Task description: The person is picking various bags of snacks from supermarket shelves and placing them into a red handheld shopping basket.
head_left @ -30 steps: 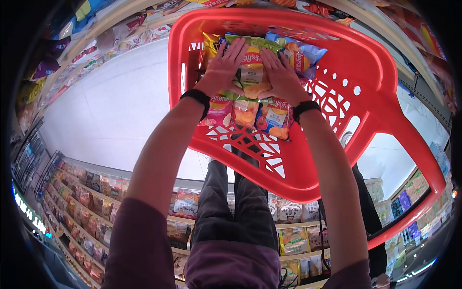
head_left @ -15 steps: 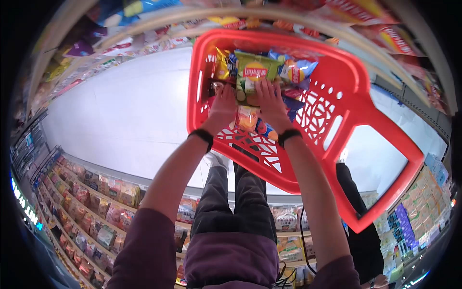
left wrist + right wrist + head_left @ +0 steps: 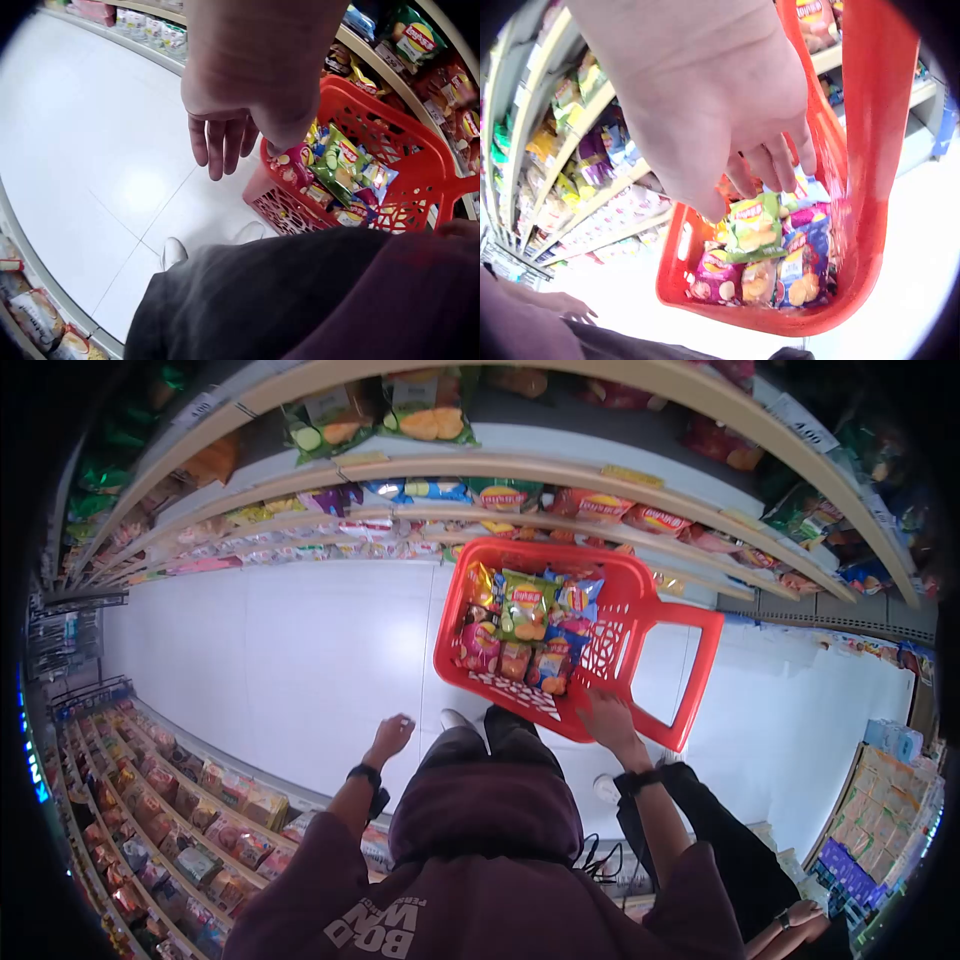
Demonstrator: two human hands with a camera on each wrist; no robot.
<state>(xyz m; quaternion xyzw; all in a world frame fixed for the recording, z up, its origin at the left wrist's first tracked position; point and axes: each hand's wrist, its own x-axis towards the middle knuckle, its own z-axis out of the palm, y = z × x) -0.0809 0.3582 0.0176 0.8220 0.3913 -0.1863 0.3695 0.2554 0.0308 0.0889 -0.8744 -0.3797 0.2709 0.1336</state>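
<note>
A red shopping basket [image 3: 449, 628] stands on the pale floor, holding several chip bags. A green Lay's bag [image 3: 527, 605] lies on top in the middle, with a light blue bag [image 3: 580, 597] to its right. Nearer the person are a magenta bag [image 3: 481, 647] and a dark blue bag [image 3: 551, 666]. My right hand [image 3: 610, 720] is at the basket's near right rim, fingers loosely extended; in the right wrist view it overlaps the basket. My left hand [image 3: 392, 736] hangs apart from the basket, holding nothing, its fingers [image 3: 216, 146] loosely straight.
Shelves of snack bags [image 3: 600, 506] curve along the far side, close behind the basket. More packed shelves [image 3: 190, 830] stand at the lower left. Another person's dark-clothed leg [image 3: 715, 820] and hand [image 3: 803, 913] are at the right. Stacked cartons [image 3: 870, 815] stand beyond.
Both hands have left the chip bags and come back toward the body, the right to the basket's near rim. The basket now appears lower and farther away, as the head view takes in more shelf.
</note>
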